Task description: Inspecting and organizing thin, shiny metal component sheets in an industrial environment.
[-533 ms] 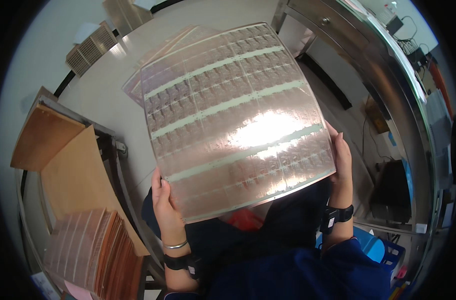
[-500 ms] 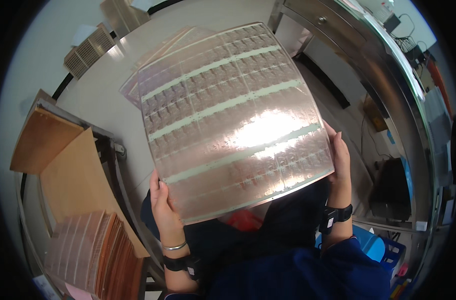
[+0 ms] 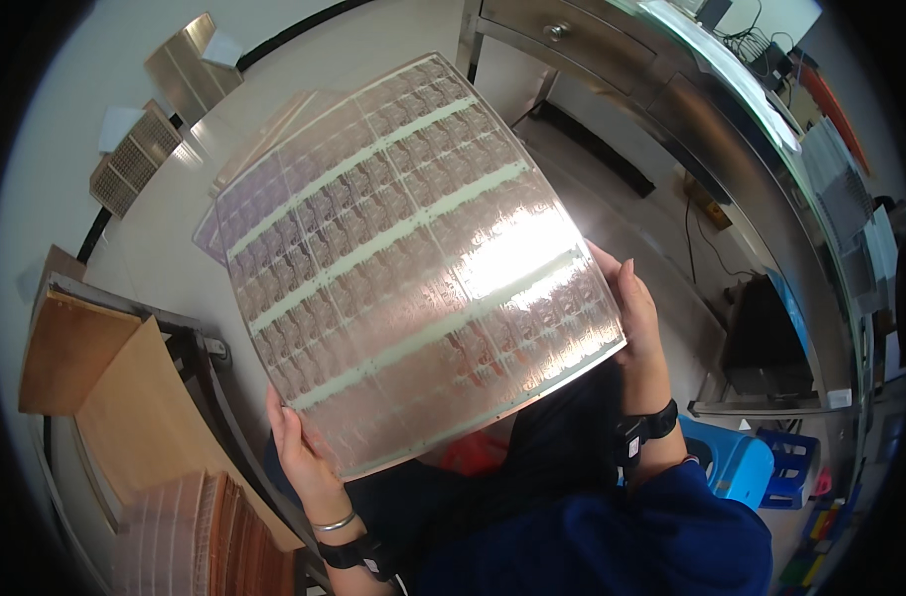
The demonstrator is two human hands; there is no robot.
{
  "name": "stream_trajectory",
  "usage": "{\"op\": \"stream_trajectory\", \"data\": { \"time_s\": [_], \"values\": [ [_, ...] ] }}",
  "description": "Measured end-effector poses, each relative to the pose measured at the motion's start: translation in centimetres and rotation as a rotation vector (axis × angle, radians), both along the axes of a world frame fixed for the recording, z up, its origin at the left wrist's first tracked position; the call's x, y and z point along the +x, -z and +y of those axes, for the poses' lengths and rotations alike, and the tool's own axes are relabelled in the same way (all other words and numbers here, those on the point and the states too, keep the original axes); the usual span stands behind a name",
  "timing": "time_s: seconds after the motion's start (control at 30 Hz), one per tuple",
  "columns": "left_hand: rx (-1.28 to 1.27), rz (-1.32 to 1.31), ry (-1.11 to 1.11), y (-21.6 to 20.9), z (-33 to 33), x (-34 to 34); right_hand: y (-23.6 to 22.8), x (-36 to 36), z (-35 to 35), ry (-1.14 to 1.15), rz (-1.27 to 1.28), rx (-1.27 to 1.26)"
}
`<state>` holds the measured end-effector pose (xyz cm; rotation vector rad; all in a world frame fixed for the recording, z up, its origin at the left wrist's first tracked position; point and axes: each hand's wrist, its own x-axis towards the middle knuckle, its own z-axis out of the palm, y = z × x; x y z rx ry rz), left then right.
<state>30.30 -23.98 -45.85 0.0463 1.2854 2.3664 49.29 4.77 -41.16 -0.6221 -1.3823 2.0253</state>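
A large copper-coloured circuit board panel [image 3: 393, 343] with pale green strips and repeated etched patterns is held tilted in front of me. My left hand [image 3: 302, 447] is closed on its lower left edge, the thumb on the face. Around the right edge wraps my right hand [image 3: 633, 303], most of its fingers hidden behind the panel. Bright light glares off the right part of the copper surface. Behind the panel's upper left edge, part of another stack of similar flat panels [image 3: 209, 223] shows.
At lower left, a rack with tan boards [image 3: 135, 407] holds a stack of copper panels [image 3: 160, 541]. A metal desk with a drawer [image 3: 572, 38] curves along the right. Gridded panels [image 3: 135, 164] lean by the far wall. A blue plastic stool [image 3: 736, 462] stands at lower right.
The panel has shifted left and slightly down in the picture and tilted a little more, with both hands still on it. The surroundings have also shifted left as the view turned.
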Motion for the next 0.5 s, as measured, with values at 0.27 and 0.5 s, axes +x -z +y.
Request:
{"op": "stream_trajectory", "data": {
  "time_s": [0.27, 0.5],
  "values": [
    [0.017, -0.027, -0.066, -0.1, 0.1, 0.4, 0.9, 0.4, 0.5, -0.031, 0.051, 0.023],
    [-0.038, 0.005, -0.091, 0.7, -0.5, 0.1, 1.6, 0.6, 0.7, -0.043, 0.059, 0.045]
  ]
}}
